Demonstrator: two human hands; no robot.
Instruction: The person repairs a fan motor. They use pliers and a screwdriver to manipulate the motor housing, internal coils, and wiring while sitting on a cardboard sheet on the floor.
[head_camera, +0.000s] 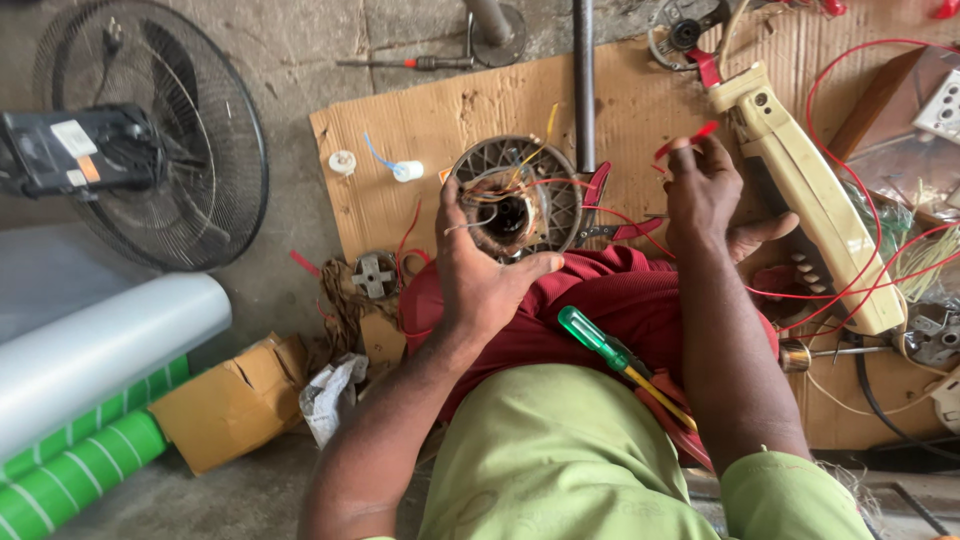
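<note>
The fingers (480, 215) of the left hand (487, 268) are curled closed around the rim of a round fan motor (515, 197), its ribbed metal housing and copper-coloured windings turned upward; the motor is held above the lap, just past the knees. At three o'clock from it, the right hand (708, 195) is pinched shut on a thin red wire (690, 138), which is held taut between thumb and fingertips. Between the two hands, one pair of red-handled pliers (612, 208) is seen, lying partly under the wires. At six o'clock from the motor, one screwdriver (612, 352) with a translucent green handle and yellow shaft is rested on a dark red cloth (590, 300) spread over the lap. At two o'clock, a long cream plastic casing (812, 190) is laid slantwise, ringed by loose red wire loops. All of this is set on one sheet of corrugated brown cardboard (420, 130) spread over a rough concrete floor (290, 60). At nine o'clock, one black wire fan guard (190, 160) is laid flat, and at seven o'clock two green ribbed rolls (80, 475) and one silver-grey roll (100, 345) are stacked beside a torn cardboard box (235, 400).
</note>
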